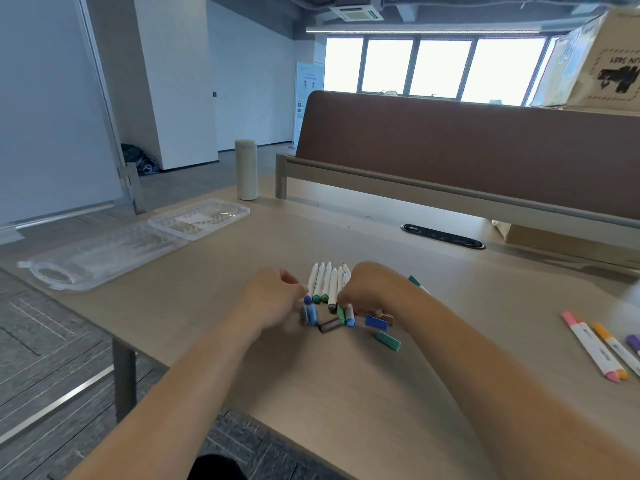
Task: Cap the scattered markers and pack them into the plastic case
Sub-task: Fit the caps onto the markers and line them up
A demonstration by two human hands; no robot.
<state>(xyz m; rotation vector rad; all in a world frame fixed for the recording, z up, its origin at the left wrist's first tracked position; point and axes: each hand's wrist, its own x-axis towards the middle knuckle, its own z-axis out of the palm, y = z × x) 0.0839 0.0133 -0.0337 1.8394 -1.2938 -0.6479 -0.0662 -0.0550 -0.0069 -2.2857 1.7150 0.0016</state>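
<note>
Several white-barrelled markers [323, 282] lie side by side in the middle of the table, their coloured ends toward me. Loose caps lie below them: a brown one [329, 325], a dark blue one [376, 322] and a teal one [389, 340]. My left hand [273, 299] has curled fingers at the left side of the bundle, touching a blue marker [309, 310]. My right hand [372, 289] curls over the bundle's right side; what its fingers pinch is hidden. The clear plastic case [114, 249] lies open and flat at the table's left.
Capped pink, orange and purple markers [595, 344] lie at the right edge. A beige bottle [246, 169] stands at the back of the table. A brown divider panel [467, 147] runs behind, with a cable slot [443, 236] and a cardboard box [602, 60].
</note>
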